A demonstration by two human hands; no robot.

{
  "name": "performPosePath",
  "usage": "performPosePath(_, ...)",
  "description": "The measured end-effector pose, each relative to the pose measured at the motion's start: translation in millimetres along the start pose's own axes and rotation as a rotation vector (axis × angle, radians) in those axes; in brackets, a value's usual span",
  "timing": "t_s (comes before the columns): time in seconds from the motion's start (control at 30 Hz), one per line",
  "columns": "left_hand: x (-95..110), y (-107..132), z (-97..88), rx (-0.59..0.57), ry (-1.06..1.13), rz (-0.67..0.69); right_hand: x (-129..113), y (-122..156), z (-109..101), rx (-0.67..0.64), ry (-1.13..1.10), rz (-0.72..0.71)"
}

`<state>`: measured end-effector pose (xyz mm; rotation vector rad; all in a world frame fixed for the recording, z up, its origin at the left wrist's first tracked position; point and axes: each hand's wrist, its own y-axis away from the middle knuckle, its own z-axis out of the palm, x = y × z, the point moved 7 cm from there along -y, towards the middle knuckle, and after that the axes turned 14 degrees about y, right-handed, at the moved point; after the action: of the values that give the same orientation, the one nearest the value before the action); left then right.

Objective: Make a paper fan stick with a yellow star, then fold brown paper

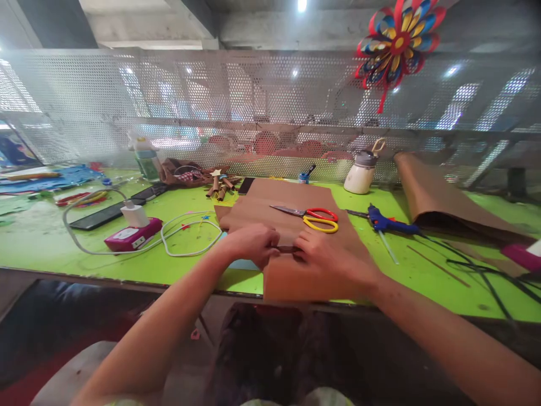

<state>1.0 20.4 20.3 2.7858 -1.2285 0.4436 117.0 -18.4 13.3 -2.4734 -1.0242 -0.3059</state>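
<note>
Brown kraft paper lies on the green table in front of me, its near end hanging slightly past the edge. Low over it, my left hand and my right hand face each other with curled fingers. Between them shows a narrow dark-brown paper roll, one end in each hand; my fingers hide the rest of it. Just beyond my hands, scissors with one red and one yellow handle rest on the paper, blades pointing left.
Left are a white cable, a magenta power strip and a phone. Small paper rolls lie farther back. On the right are a blue glue gun, a white flask and folded brown paper. A perforated panel stands behind.
</note>
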Motion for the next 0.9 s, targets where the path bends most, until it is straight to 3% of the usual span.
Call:
performPosePath(0.3, 5.6, 4.7, -0.1, -0.077, 0.051, -0.016, -10.4, 0.6, -1.4, 0.087, 0.050, -0.071)
performPosePath(0.53, 24.9, 8.5, 5.6, -0.018, -0.231, 0.146, -15.0, 0.9, -2.8, 0.092, 0.091, -0.115)
performPosePath(0.9, 27.5, 21.2, 7.2, 0.016, -0.281, 0.215, -16.2, 6.7, -9.4, 0.077, 0.070, -0.164)
